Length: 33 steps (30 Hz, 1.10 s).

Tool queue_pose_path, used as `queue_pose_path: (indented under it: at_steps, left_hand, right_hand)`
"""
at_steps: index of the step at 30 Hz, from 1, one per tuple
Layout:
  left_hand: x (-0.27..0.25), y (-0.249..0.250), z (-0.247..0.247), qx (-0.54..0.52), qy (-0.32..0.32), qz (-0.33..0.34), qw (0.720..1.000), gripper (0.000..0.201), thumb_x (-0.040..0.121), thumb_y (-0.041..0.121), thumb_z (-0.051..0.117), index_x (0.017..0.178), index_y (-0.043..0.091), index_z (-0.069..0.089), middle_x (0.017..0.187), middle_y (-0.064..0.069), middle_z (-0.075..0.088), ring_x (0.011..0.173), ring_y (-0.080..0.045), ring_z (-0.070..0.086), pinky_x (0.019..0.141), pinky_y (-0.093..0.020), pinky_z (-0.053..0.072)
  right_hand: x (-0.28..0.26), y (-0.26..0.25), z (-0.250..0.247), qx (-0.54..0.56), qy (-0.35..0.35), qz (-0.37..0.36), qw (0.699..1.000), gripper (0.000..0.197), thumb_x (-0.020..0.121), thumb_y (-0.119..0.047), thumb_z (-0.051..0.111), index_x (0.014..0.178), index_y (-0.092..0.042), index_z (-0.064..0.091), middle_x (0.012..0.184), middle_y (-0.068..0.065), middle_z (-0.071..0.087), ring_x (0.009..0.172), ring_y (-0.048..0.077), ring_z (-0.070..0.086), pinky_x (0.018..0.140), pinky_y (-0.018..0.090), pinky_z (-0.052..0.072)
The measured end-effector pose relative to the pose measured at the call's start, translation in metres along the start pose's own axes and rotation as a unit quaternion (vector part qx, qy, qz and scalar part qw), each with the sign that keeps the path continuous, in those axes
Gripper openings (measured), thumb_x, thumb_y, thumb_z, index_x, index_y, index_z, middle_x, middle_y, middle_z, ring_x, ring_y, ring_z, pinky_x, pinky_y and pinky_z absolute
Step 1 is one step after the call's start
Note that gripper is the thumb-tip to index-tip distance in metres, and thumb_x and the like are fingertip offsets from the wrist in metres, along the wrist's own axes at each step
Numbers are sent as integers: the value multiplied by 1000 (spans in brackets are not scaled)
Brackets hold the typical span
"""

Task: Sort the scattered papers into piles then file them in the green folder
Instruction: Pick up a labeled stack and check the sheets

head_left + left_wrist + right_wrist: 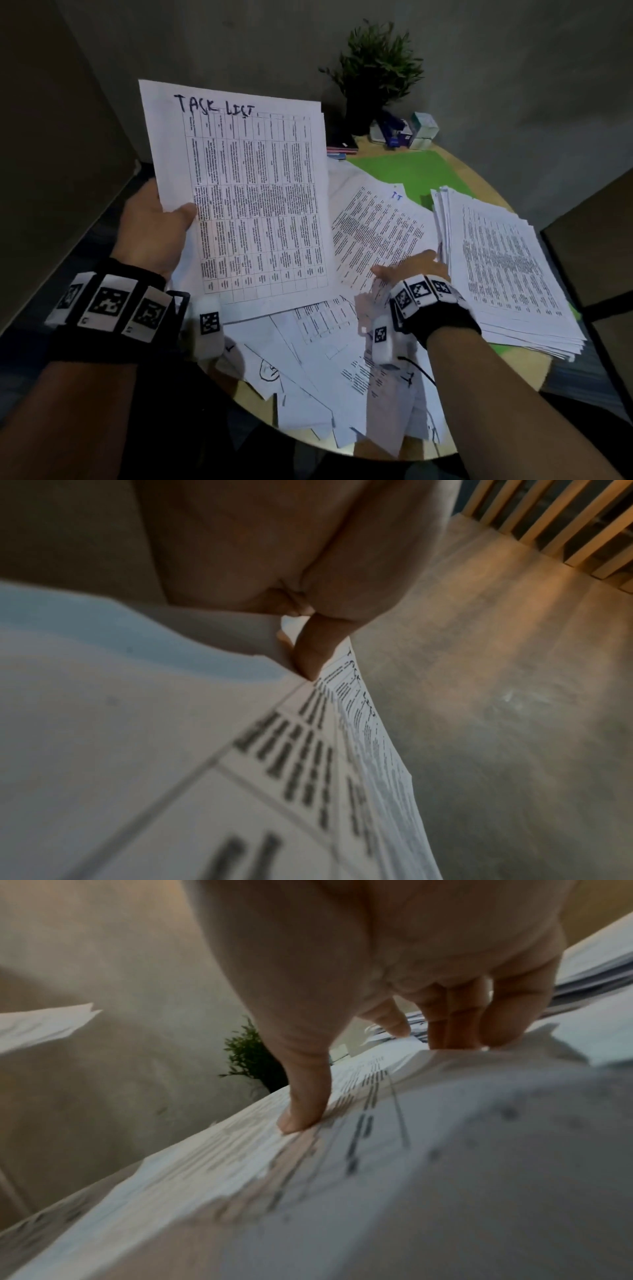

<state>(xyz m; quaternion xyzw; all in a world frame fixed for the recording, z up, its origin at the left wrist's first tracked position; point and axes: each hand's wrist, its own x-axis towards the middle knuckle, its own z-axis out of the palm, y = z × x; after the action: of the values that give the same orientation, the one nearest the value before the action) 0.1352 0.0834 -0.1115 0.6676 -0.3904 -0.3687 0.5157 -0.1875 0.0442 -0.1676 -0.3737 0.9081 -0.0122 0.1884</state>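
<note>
- So the left hand had a thin batch of sheets up off the table, top one headed "TASK LIST". Thumb was on the front, fingers behind, pinching only the left edge. With a one-edge pinch like that, I figured the back sheets could fan out or slide loose if the hand tilted.
- The right hand was down at about 4 o'clock from the held batch, thumb pressed on a printed sheet and fingers curled over its lifted edge. It looked like a grab in progress. The paper was already buckling under it, so a hard pull could have creased it or dragged neighbouring sheets along.
- The loose sheets at 6 o'clock hung past the rim of the round table. Any sweep of a forearm probably would've sent some to the floor.
- The tall stack at 3 o'clock was splayed at its edges and sat right by the right hand. A bump there would've undone that sorting.
- The green folder lay flat at 1 o'clock, half buried under papers and the stack's corner. Getting it out later risked tipping things.
- The potted plant and small boxes sat behind it at 12 to 1 o'clock, so not much room to shove stuff back.
</note>
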Motion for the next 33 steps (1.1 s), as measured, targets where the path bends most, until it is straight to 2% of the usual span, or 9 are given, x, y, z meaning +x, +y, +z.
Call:
queue_pose_path:
  at_steps: [4,9,13,15,19,24,27,30,33]
  left_hand:
    - [0,3,3,-23,-16,1,1000,37,94,6,56,129,18,60,118,3,67,103,-15,65,88,-32,53]
    - [-3,5,10,-43,-43,3,998,38,97,3,52,131,19,57,113,6,64,88,4,60,65,-7,46]
    - [0,5,15,-69,-72,-12,995,40,96,-1,52,134,12,56,123,-2,66,107,-14,65,96,-32,50]
    - [1,4,19,-82,-86,-9,993,37,95,-3,51,129,11,58,124,-5,65,112,-20,64,104,-42,47]
    - [1,4,31,-93,-112,-18,989,32,97,0,52,112,27,62,120,-1,66,113,-20,63,105,-41,45]
    - [-4,4,43,-88,-127,-41,987,31,97,2,53,120,20,60,108,6,68,103,-14,64,96,-33,47]
    - [-2,1,42,-68,-99,-38,992,28,95,7,58,118,23,62,109,3,68,96,-12,65,91,-32,48]
    - [4,-2,37,-62,-50,-33,996,23,93,12,62,113,22,64,103,5,69,97,-14,66,94,-36,50]
    - [6,-3,31,-57,-27,-9,998,32,95,8,56,126,14,59,108,4,69,101,-15,66,91,-36,52]
  right_hand:
    - [5,4,-9,162,8,-7,987,70,63,-24,90,112,7,51,112,21,64,101,31,65,75,37,54]
    - [2,23,-35,277,16,-85,957,35,85,-16,69,110,6,57,114,17,64,98,29,61,74,33,46]
    - [-18,29,-68,400,-4,-222,889,11,96,-7,51,102,-12,60,98,6,65,88,23,62,78,32,50]
    - [-29,25,-80,479,-39,-279,831,23,97,-1,47,94,-18,61,91,7,68,79,24,63,77,38,51]
    - [-47,16,-87,547,-136,-329,758,30,97,5,41,104,-17,61,90,-1,73,80,14,67,75,27,55]
    - [-64,0,-76,577,-243,-342,700,31,98,6,36,106,-13,58,88,3,74,79,17,68,77,32,56]
    - [-71,-5,-68,567,-285,-341,694,28,98,6,37,108,-11,57,90,7,73,75,19,69,69,32,58]
    - [-73,-8,-62,562,-309,-331,692,25,99,-2,42,108,-16,60,98,9,72,83,24,68,77,41,57]
    - [-68,-10,-59,506,-301,-325,740,18,101,-13,43,96,-14,61,94,10,67,78,24,63,69,35,54]
